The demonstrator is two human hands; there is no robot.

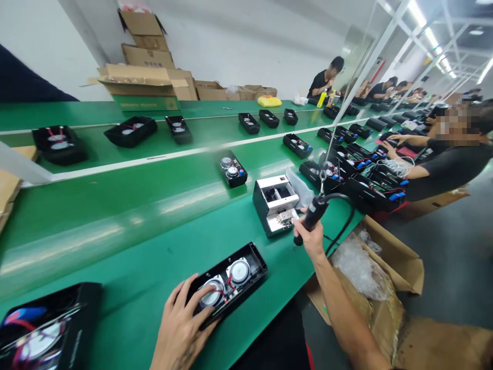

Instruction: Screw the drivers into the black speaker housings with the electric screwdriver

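In front of me on the green bench lies a black speaker housing (231,303), its open face up, with two round speakers and red wires inside. My left hand (183,318) grips its left end, fingers reaching over a speaker. My right hand (311,237) is closed around a black electric screwdriver (316,208), hung from a metal hook (322,174) with a black cable trailing from it. The screwdriver is held apart from the housing. Just left of it stands a black and white screw feeder (275,203). My right fingers are close to its front.
A fuller housing with wires (50,329) sits at the lower left. More housings line the belt (154,190); one with two speakers (233,168) is beyond the feeder. A co-worker (454,149) works at the right. Below the bench's right edge is an open carton (396,257) with plastic bags.
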